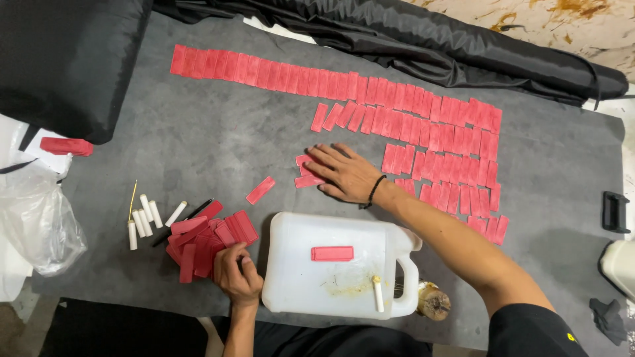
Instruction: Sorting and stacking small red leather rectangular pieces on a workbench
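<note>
At mid-frame the right hand lies flat on the grey surface, fingers spread over a few red strips — grip apart. At lower left the left hand touches the heap of red strips, fingers curled together — beside the white jerrycan.

Flat red blocks, small and oblong, lie under the fingers near the middle of the desk, pressed flat against the grey top. More of the same red pieces sit in a loose, jumbled pile near the front edge of the desk, some overlapping and tilted. A single red block lies apart, slanted, between the pile and the ones in the middle.
</note>
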